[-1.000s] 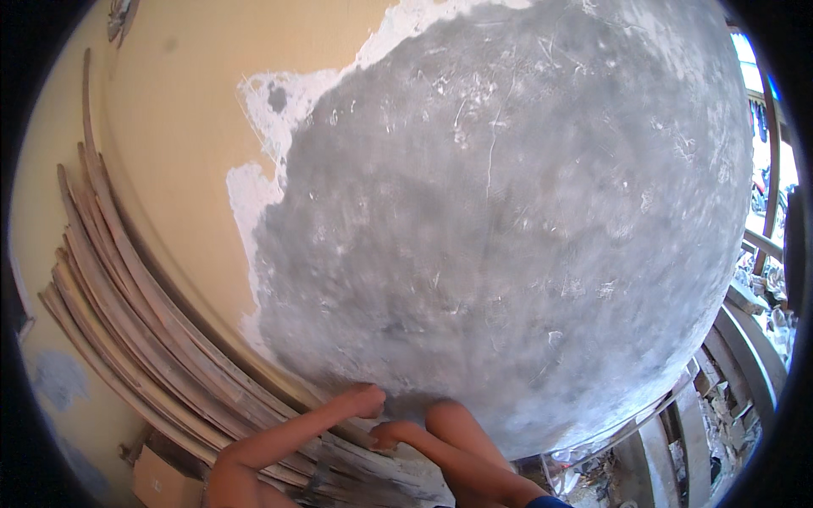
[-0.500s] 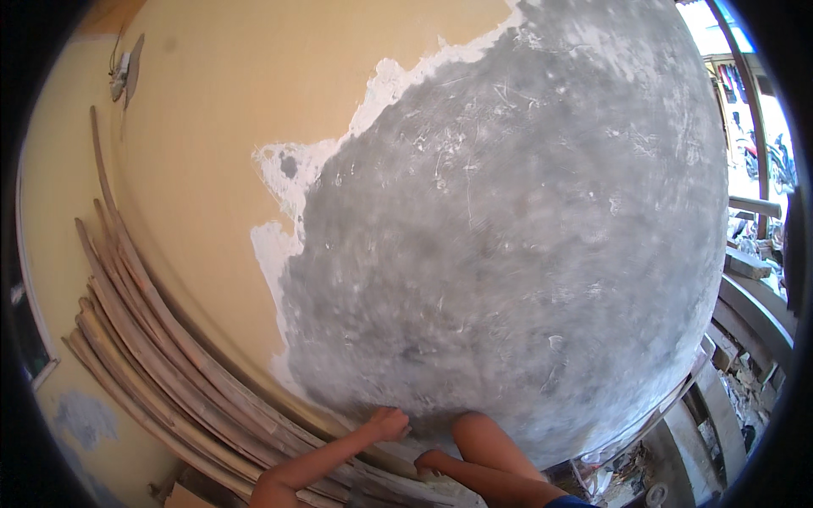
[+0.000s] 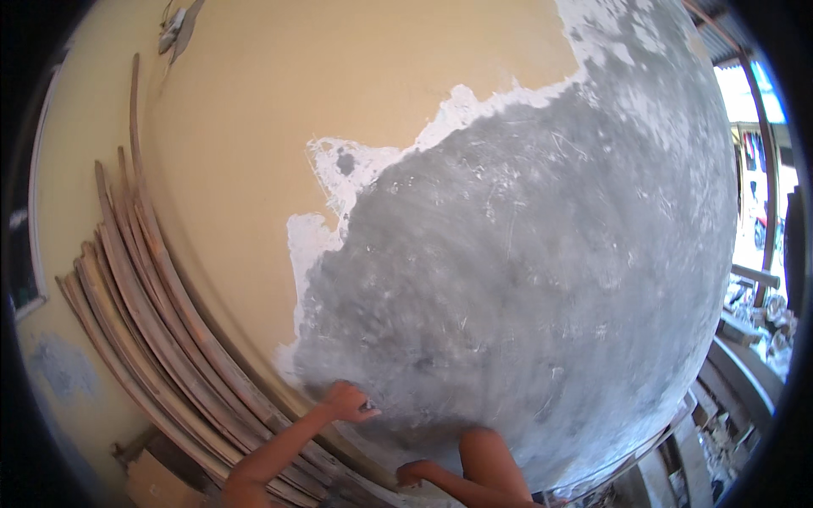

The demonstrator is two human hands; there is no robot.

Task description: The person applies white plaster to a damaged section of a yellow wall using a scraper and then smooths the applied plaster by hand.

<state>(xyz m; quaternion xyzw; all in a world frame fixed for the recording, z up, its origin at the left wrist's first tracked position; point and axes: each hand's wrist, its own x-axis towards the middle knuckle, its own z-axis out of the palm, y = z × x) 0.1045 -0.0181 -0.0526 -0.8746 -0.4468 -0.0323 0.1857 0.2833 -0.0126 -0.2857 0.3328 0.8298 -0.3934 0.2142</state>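
Note:
My left hand [image 3: 345,401] is closed against the lower left part of the grey plastered patch [image 3: 474,279] on the wall. A small dark bit shows at its fingertips, but what it grips is hidden. My right hand [image 3: 412,472] hangs lower, beside my bent knee [image 3: 483,447] and in front of the wall's foot. Its fingers point down in shadow, and I cannot tell whether they hold anything. A rough white filler edge [image 3: 364,173] runs between the grey patch and the yellow painted wall [image 3: 254,110].
Several long wooden strips [image 3: 169,313] lean along the wall at left, close to my left forearm. A brown cardboard piece [image 3: 157,481] lies below them. At the right, boards [image 3: 745,372] and rubble [image 3: 745,436] lie past the wall's edge. A window frame [image 3: 35,212] stands far left.
My left hand has moved left and slightly up along the grey patch. My right hand sits a little further left and lower. The view has shifted, so the wall appears further right.

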